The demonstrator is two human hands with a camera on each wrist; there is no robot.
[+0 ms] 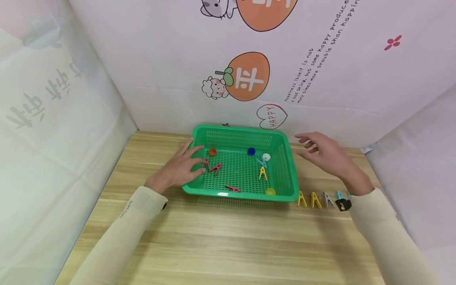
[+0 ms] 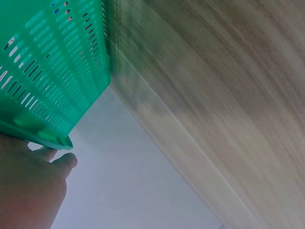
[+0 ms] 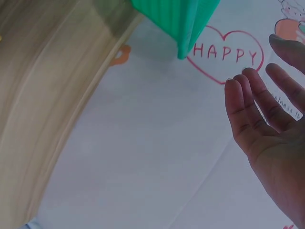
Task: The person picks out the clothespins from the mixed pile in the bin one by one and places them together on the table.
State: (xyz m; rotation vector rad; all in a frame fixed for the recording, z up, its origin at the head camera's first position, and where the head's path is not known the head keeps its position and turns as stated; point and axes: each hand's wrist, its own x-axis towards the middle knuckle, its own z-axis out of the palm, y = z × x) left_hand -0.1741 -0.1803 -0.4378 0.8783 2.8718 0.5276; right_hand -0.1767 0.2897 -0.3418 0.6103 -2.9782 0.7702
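Observation:
A green plastic basket (image 1: 246,196) stands on the table against the back wall sheet. My left hand (image 1: 179,168) is at its left rim, fingers spread and reaching over the edge; in the left wrist view the fingertips (image 2: 66,162) are right at the rim. To the right of the basket, my right hand (image 1: 322,154) is held in the air with loosely bent fingers and nothing in them. Inside the basket lie red clothespins (image 1: 233,188), a blue clothespin (image 1: 261,162), a yellow clothespin (image 1: 263,173) and bottle caps: orange (image 1: 212,152), blue (image 1: 251,151), white (image 1: 266,157), yellow (image 1: 270,191).
Below my right wrist, a row of clothespins lies on the wooden table (image 1: 228,245): yellow ones (image 1: 315,200), a grey one (image 1: 328,200) and blue, partly hidden by the sleeve. Printed white sheets (image 1: 171,71) enclose the table at the back and both sides.

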